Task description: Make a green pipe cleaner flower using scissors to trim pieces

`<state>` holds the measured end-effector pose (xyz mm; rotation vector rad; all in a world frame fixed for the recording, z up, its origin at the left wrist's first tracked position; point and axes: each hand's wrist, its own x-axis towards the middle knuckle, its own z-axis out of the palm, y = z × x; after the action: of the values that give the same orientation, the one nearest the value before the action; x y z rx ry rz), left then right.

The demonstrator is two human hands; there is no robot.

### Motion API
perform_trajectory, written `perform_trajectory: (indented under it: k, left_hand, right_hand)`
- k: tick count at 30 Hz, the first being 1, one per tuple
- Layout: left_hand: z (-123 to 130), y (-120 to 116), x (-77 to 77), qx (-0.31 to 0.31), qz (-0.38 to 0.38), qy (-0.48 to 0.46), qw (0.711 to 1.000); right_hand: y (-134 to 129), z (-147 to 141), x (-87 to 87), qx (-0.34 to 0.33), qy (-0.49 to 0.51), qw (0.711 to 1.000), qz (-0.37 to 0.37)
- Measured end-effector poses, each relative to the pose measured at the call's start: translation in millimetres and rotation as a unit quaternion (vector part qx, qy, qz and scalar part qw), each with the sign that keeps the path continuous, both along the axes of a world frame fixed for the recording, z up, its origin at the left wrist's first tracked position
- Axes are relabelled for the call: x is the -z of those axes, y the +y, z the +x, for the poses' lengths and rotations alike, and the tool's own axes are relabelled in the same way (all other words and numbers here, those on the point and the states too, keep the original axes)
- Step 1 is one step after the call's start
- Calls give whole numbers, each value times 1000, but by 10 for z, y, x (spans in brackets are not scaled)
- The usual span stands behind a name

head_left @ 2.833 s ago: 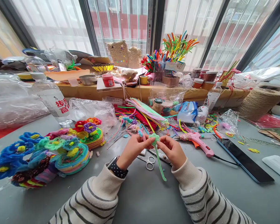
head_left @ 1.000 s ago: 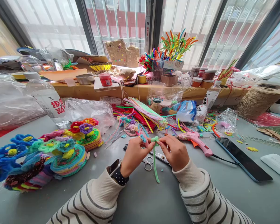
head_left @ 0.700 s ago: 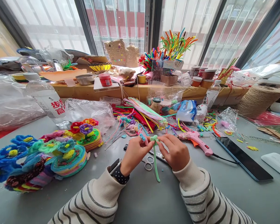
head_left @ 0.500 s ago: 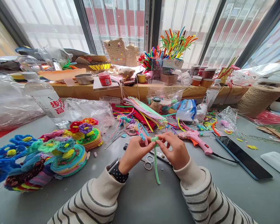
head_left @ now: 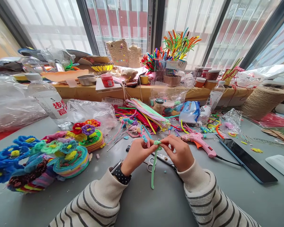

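Near the middle of the grey table, my left hand (head_left: 138,154) and my right hand (head_left: 179,152) pinch a small looped green pipe cleaner (head_left: 153,171) between their fingertips. Its doubled tail hangs down and slants a little to the left. Just behind my left fingers is a pink and blue fuzzy piece (head_left: 145,140); whether my hand touches it, I cannot tell. Below the fingers lie small scissors (head_left: 151,164), and larger scissors (head_left: 165,158) are partly hidden by my right hand.
Colourful fuzzy flowers and round pieces (head_left: 71,159) stand at the left. A pink glue gun (head_left: 202,143) and a phone (head_left: 248,160) lie at the right. Behind the hands is a pile of pipe cleaners (head_left: 149,115), with bottles and plastic bags around.
The green tail has swung to the left and now hangs over the small scissors. My right hand has shifted slightly; both hands keep their pinch on the green piece.
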<state>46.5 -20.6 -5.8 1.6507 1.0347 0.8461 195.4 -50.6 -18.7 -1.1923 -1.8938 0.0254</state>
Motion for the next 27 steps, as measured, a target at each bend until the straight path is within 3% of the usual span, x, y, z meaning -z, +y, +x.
perform_trajectory:
  k: [5,8,13,17,21,24,27]
  left_hand:
    - [-11,15,32,-6,-42,-19,999]
    - [-23,31,43,8,-68,-45,997]
    - [-49,38,7,62,-181,-161,968]
    - [-54,32,-7,115,-249,-256,927]
    - [-13,26,11,131,-202,-236,941]
    - [13,10,7,106,-163,-206,959]
    - [8,-6,-23,54,-134,-182,973]
  right_hand:
    - [1,-48,74,17,-57,992,113]
    - [-13,-70,83,13,-50,991,126]
    - [-10,-61,58,50,148,988,-18]
    - [39,-43,71,39,367,913,-172]
    - [52,-81,90,11,471,852,-229]
    - [40,-121,99,2,479,846,-236]
    - [37,-132,108,-21,446,860,-248]
